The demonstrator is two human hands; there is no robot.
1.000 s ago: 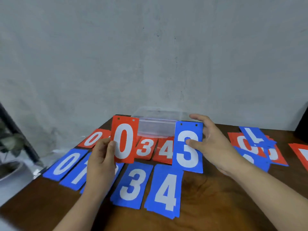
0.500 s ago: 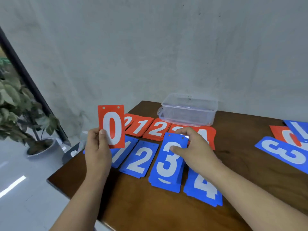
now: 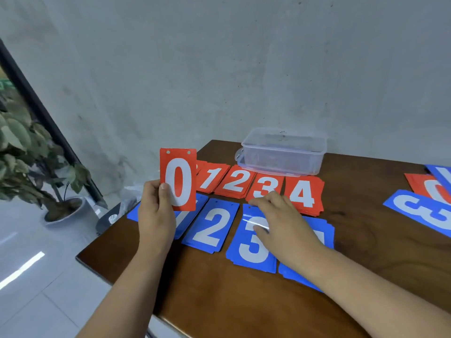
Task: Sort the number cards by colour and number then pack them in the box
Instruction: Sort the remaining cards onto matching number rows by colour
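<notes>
My left hand [image 3: 156,215] grips a red 0 card [image 3: 178,179] upright above the table's left end. My right hand [image 3: 280,225] lies with fingers spread flat on the blue 3 pile [image 3: 251,242], thumb on the card's face. A far row of red piles shows 1 [image 3: 210,179], 2 [image 3: 235,182], 3 [image 3: 264,185] and 4 [image 3: 303,195]. In the near row lies a blue 2 pile [image 3: 211,226]; my right arm mostly hides the blue 4 pile [image 3: 324,234]. The clear plastic box [image 3: 283,152] stands behind the red row.
Loose unsorted cards lie at the right edge: a blue 3 [image 3: 422,211] and red cards [image 3: 424,184] under another blue one. The wooden table [image 3: 244,301] ends at the left beside a potted plant [image 3: 29,162] on the floor. A grey wall stands behind.
My right hand has laid the blue 3 card down on the blue 3 pile and now rests flat on it. The view swung left; the left hand still holds the red 0.
</notes>
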